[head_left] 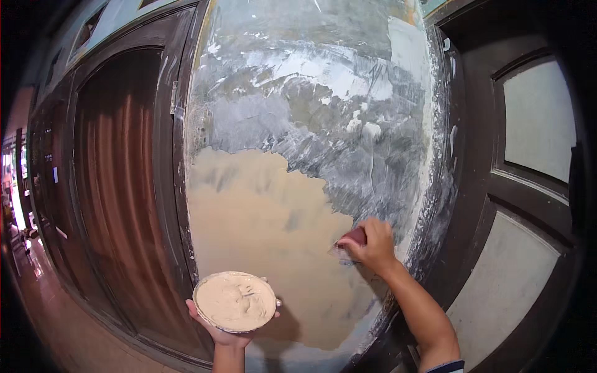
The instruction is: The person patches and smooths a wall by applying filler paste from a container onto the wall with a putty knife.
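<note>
Nearest, the left hand [227, 332] is cupping a putty bowl [235, 301] level from below, keeping it handy; the right hand [371, 247] is gripping a scraper [350, 241], pressing it flat to the wall [298, 124].

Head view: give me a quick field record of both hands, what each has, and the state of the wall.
left hand: cupped under a round bowl, held level
bowl contents: pale cream putty, nearly full
right hand: grip closed on a putty knife with dark red handle, blade against the wall
wall: upper part grey, scraped, with white patches
coated area: tan, smooth, covers the lower left of the wall
surroundings: dark wooden door frames on both sides
</note>
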A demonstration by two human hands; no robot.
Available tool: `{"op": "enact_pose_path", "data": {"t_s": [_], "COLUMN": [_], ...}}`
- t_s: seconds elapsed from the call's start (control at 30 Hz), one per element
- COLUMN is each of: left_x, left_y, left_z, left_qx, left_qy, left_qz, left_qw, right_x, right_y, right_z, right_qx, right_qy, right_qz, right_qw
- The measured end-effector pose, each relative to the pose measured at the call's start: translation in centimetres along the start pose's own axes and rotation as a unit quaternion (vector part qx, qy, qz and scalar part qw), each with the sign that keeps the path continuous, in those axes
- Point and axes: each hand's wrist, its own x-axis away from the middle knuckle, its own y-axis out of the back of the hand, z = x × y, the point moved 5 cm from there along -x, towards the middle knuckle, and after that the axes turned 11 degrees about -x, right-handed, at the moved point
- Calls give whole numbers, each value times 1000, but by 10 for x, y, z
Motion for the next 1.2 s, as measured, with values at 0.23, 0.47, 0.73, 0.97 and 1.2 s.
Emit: {"op": "enact_pose_path", "data": {"t_s": [0.23, 0.47, 0.73, 0.97, 1.2], "left_x": [-10, -20, -18, -15, -15], "left_y": [-16, -27, -38, -54, -41], "left_z": [15, 33, 36, 24, 17], "left_qx": [67, 124, 181, 100, 72], "left_qy": [35, 71, 96, 75, 45], "left_qz": [36, 54, 43, 57, -79], "left_qw": [996, 988, 978, 991, 993], "right_x": [-41, -22, -17, -15, -16], "right_y": [54, 65, 77, 81, 81], "right_z": [-14, 74, 144, 170, 189], "right_qx": [-105, -209, -177, -195, -206], "right_qy": [-161, -32, 136, 132, 143], "right_qz": [-192, 114, 255, 289, 285], "right_qw": [962, 971, 941, 928, 925]}}
